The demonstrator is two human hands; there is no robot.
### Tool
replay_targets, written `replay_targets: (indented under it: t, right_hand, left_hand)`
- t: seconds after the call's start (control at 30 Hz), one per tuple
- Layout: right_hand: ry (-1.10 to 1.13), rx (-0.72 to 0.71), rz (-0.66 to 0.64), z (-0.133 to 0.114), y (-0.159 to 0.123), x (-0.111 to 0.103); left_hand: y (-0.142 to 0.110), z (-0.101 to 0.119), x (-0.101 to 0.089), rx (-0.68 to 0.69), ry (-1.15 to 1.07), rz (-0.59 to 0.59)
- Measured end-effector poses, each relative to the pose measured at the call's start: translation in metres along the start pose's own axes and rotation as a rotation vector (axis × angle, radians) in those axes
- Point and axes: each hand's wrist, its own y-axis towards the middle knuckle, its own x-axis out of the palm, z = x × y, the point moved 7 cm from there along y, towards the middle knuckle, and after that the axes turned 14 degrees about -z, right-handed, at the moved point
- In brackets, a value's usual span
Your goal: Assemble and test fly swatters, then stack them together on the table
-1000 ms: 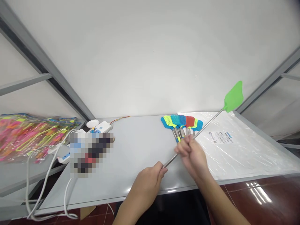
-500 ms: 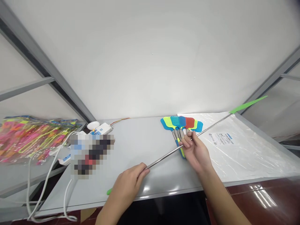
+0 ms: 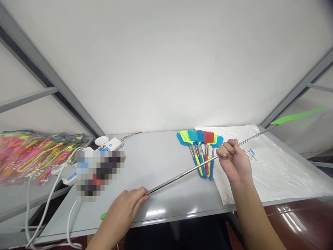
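Observation:
Both hands grip one telescopic fly swatter with a long steel rod [image 3: 182, 173] stretched low over the grey table [image 3: 161, 156]. My left hand [image 3: 125, 208] is closed round its green handle end near the front edge. My right hand [image 3: 234, 159] is closed round the rod farther along. The green swatter head [image 3: 299, 116] sticks out past the table's right corner, seen edge-on. Just behind the rod lies a fan of several collapsed swatters [image 3: 200, 146] in blue, yellow-green and red.
A clear plastic bag with a label [image 3: 270, 166] covers the table's right part. At the back left sit a white power strip [image 3: 110, 144] and white cables [image 3: 52, 201]. A heap of bagged pink and yellow swatters [image 3: 31, 152] lies on the left shelf.
My hands have drawn apart, left hand toward me and left, right hand to the right. The rod has grown much longer and the green head has swung out right and turned edge-on.

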Motion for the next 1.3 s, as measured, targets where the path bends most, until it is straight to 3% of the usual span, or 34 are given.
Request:
replay_targets:
  t: [0.1,0.27,0.37,0.5,0.67,0.77,0.87,1.07,1.3]
  right_hand:
    - [-0.016,0.01,-0.019,0.005,-0.001,-0.004]
    - [-0.137,0.053,-0.02,0.016,-0.009,-0.018]
    - [-0.194,0.062,0.013,0.014,-0.019,-0.027]
    - [-0.016,-0.013,0.102,-0.009,-0.03,-0.043]
    - [0.124,-0.153,0.17,-0.049,-0.034,-0.069]
    - [0.112,-0.146,0.188,-0.052,-0.036,-0.077]
    - [0.106,-0.136,0.195,-0.048,-0.04,-0.079]
    - [0.101,-0.137,0.197,-0.042,-0.052,-0.071]
    - [-0.166,-0.099,0.28,-0.01,-0.083,-0.035]
  left_hand:
    - [0.002,0.002,-0.008,0.029,0.03,0.095]
    - [0.002,-0.002,-0.024,0.015,0.141,0.36]
    - [-0.005,-0.016,-0.028,-0.027,0.184,0.568]
    - [-0.027,-0.043,-0.025,-0.091,0.279,0.821]
    - [-0.058,-0.077,-0.024,-0.199,0.351,0.935]
    - [-0.071,-0.083,-0.027,-0.112,0.292,0.948]
    - [-0.082,-0.078,-0.031,-0.006,0.239,1.0]
    - [-0.092,-0.058,-0.04,-0.049,0.218,1.08]
    - [-0.085,-0.013,-0.037,-0.026,0.177,1.168]
